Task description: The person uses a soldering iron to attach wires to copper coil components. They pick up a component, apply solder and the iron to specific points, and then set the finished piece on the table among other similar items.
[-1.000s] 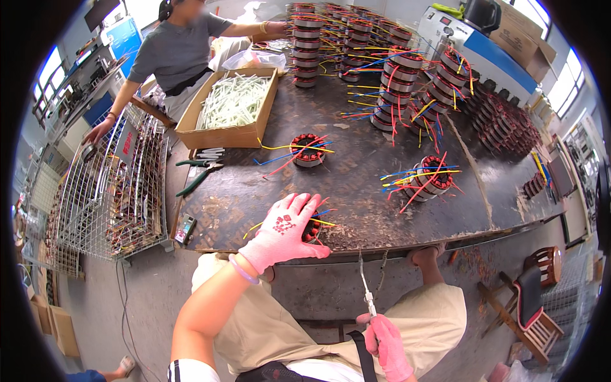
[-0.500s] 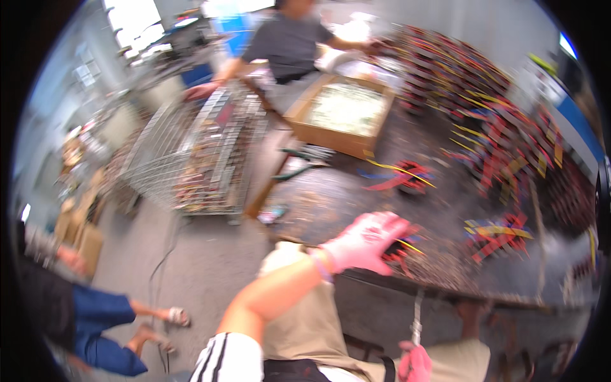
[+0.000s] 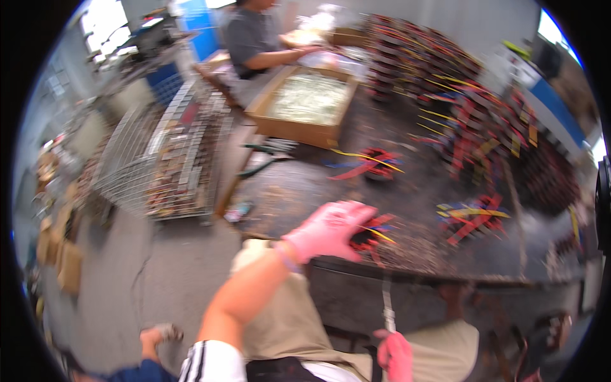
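At the near edge of the dark workbench (image 3: 299, 210), my left hand (image 3: 331, 229), in a pink glove, is curled round the left side of a small motor stator (image 3: 374, 237). Red and yellow leads stick out of this stator, and the glove hides part of it. Below the edge, in front of my lap, my right hand (image 3: 396, 356), also in a pink glove, is closed on a thin pale cord (image 3: 387, 299). That cord runs up toward the stator. Farther back lies a second stator (image 3: 380, 167), and a third stator (image 3: 477, 218) sits to the right.
Stacked stators with coloured leads (image 3: 439, 63) fill the bench's far right. A cardboard box (image 3: 299, 132) of pale pieces stands at the back, beside green-handled pliers (image 3: 261, 162). Left is a wire cart (image 3: 153, 172); behind it a co-worker (image 3: 251, 44) sits. Another person's foot (image 3: 156, 337) shows lower left.
The whole view has swung, so the bench sits farther left in it. My left hand stays at the stator. The seated co-worker's arm has come in from the cart; the standing person is mostly out of view.
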### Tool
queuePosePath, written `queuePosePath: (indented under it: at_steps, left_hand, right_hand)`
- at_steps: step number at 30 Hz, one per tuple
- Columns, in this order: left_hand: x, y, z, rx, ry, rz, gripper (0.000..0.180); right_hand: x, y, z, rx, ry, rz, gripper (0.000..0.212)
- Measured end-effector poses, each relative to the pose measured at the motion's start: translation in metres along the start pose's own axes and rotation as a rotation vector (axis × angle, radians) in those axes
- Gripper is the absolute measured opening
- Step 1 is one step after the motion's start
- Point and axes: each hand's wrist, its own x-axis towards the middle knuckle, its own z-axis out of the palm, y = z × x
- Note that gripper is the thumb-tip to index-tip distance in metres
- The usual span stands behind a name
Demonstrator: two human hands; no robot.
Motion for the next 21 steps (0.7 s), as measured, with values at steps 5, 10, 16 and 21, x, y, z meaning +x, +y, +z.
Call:
queuePosePath:
  at_steps: [5, 10, 16, 21]
  left_hand:
    - [0.005, -0.001, 0.008, 0.038, -0.032, -0.032, 0.098]
    - [0.003, -0.001, 0.007, 0.034, -0.083, -0.044, 0.103]
    - [0.0, -0.004, 0.004, 0.031, -0.084, -0.033, 0.104]
    - [0.002, -0.001, 0.003, 0.016, -0.081, -0.04, 0.102]
  right_hand:
    - [-0.005, -0.02, -0.002, 0.064, -0.092, 0.028, 0.036]
    - [-0.008, -0.027, 0.008, -0.004, -0.071, 0.007, 0.035]
    - [-0.01, -0.032, 0.014, -0.054, -0.097, -0.04, 0.035]
    - [-0.008, -0.03, 0.015, 0.008, -0.091, -0.005, 0.034]
